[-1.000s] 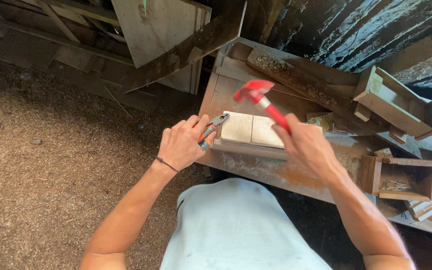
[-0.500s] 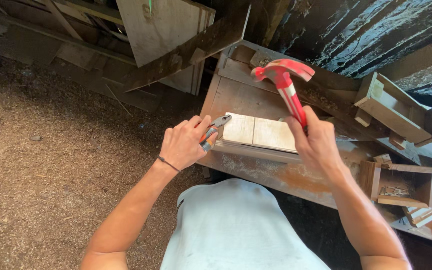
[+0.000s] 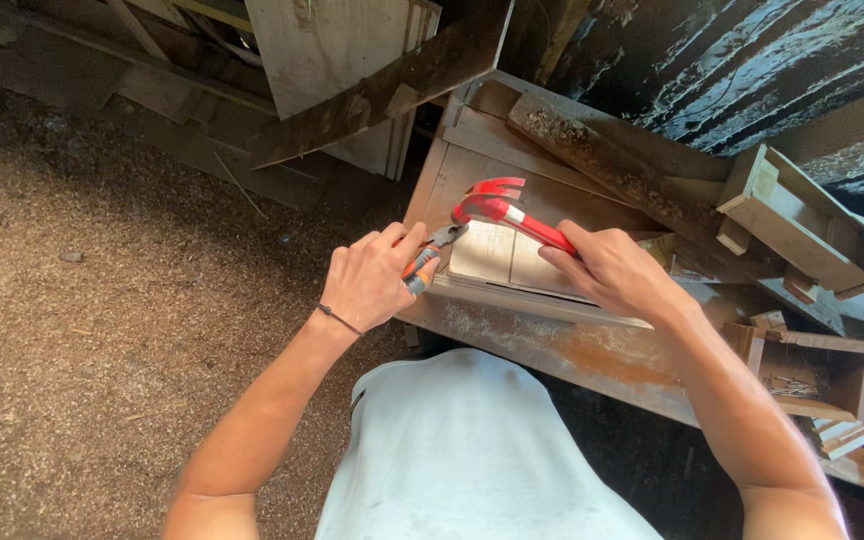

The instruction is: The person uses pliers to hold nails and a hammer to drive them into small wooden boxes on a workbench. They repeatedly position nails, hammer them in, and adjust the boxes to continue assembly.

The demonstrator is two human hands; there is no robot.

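The right hand (image 3: 617, 275), gripping the red hammer (image 3: 507, 210), is bringing its head down from the raised swing onto the pale board (image 3: 497, 262) near the surface's (image 3: 552, 350) left edge; the left hand (image 3: 372, 280) is pinching pliers (image 3: 427, 258) there.

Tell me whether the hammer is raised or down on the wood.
Down. The hammer head sits low by the pale board's far left corner, beside the pliers; actual contact cannot be told. The right hand grips its handle.

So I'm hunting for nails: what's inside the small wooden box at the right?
The small wooden box holds a loose pile of thin nails. Its front wall hides the near part of the inside.
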